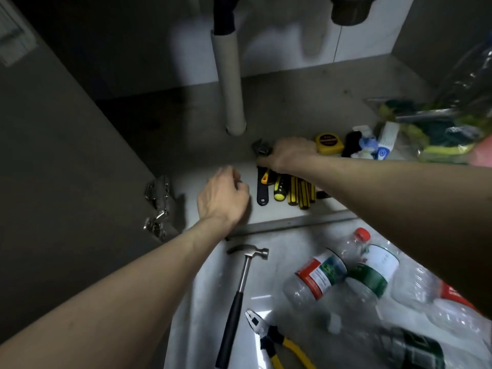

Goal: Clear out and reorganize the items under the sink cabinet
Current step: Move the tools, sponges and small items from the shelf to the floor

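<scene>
Few tools [286, 191] in cab. [202, 123]

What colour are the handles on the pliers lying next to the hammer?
Yellow, with black near the jaws; the pliers show in the head view, beside the hammer.

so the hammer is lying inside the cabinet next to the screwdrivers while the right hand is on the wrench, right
Not quite. In the head view the hammer lies outside the cabinet, on the pale floor in front of it, near the pliers and the plastic bottles. The rest holds: the right hand is on the wrench, which lies inside the cabinet beside the screwdrivers.
</scene>
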{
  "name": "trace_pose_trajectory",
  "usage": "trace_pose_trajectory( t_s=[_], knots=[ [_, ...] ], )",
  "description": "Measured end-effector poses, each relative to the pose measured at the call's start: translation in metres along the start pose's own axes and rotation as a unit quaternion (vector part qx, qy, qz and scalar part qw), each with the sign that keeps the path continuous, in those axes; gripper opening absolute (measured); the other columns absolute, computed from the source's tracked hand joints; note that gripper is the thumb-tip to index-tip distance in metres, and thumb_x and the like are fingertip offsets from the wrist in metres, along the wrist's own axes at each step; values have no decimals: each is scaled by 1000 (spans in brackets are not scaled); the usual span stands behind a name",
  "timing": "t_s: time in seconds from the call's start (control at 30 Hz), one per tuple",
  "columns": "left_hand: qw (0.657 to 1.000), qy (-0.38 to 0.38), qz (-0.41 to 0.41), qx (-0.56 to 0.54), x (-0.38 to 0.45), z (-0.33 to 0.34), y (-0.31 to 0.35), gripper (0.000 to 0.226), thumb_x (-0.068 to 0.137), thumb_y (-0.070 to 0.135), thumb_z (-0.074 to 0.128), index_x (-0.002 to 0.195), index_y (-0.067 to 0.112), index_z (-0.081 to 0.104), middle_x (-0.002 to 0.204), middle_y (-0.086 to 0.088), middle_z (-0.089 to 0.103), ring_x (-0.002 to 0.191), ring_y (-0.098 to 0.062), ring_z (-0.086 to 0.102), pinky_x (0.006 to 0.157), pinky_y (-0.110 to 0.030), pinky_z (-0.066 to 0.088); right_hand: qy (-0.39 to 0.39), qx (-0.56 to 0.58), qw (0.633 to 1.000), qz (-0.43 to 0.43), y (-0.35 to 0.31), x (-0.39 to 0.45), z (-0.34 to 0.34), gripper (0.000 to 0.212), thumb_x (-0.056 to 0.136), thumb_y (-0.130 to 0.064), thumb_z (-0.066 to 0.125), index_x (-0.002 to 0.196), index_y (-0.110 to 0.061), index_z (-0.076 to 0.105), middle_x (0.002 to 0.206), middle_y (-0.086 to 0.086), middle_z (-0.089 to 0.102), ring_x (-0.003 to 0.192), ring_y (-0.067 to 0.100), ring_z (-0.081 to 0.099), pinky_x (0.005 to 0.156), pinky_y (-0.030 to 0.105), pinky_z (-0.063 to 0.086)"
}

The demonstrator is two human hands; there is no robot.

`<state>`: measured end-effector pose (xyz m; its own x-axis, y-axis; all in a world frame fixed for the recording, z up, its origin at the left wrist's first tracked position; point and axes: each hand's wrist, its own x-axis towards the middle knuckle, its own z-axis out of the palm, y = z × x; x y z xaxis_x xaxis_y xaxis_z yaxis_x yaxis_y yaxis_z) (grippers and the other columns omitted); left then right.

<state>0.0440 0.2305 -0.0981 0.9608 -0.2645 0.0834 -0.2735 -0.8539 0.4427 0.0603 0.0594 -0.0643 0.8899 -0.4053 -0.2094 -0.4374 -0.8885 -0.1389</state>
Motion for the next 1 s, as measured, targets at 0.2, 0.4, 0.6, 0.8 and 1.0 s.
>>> trace_pose_trajectory(
  t_s=[0.2,0.4,0.6,0.8,1.0],
  knots=[
    [998,-18,-55,10,6,2,-4,13,90,27,51,94,27,64,102,-3,67,96,-31,61,70,-30,34,-100,116,986,66,7,12,-14,41,86,-48,74,105,-14,62,99,7,64,94,26,66,88,38,59],
    [997,-48,-58,-14,-1,4,3,13,90,27,51,92,26,64,101,-1,67,80,-23,48,71,-30,36,-99,300,942,118,15,12,-12,24,98,-34,61,100,-11,56,98,10,58,91,24,57,91,35,54],
    [999,-43,-28,-10,-2,14,20,22,93,38,53,107,24,63,111,-1,66,93,-26,59,72,-30,38,-14,470,873,129,45,-6,-10,33,102,-43,46,102,-11,57,103,15,60,99,34,63,88,45,55],
    [996,-69,-44,40,13,34,39,49,91,60,54,112,17,63,118,-7,58,108,-31,58,76,-35,40,-29,550,826,124,91,-70,1,26,101,-37,50,94,-13,58,90,15,61,76,22,64,77,39,57],
    [986,-107,-107,61,34,46,48,36,91,51,61,97,15,66,102,-8,67,92,-29,63,68,-30,41,-66,614,781,95,102,-127,10,34,108,-28,44,127,-3,56,102,24,69,89,36,70,83,49,56]
  ],
)
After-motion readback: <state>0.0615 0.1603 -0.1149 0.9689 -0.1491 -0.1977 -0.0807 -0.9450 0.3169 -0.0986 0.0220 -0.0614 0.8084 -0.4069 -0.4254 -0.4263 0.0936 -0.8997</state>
